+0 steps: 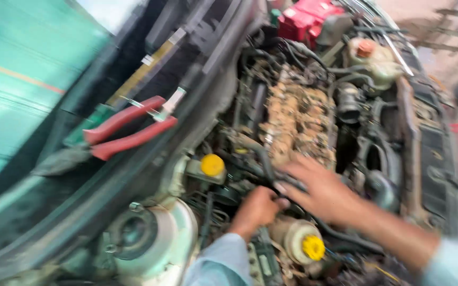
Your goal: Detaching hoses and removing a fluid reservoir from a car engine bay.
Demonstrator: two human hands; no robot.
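Head view, blurred: left hand point(256, 210) curls its fingers closed around a dark hose point(263, 159) low in the engine bay; right hand point(322, 191) spreads wide over it. Loose red-handled pliers point(128, 132) on the far-left cowl could slide off if jolted.

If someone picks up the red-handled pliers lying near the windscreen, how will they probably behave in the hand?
The pliers look like rigid metal with red sleeves on the handles, so they are probably stiff and fairly heavy for their size. The handles lie spread apart, so they may swing on the pivot when lifted. They rest on a sloped dark ledge, so a push might make them slide.
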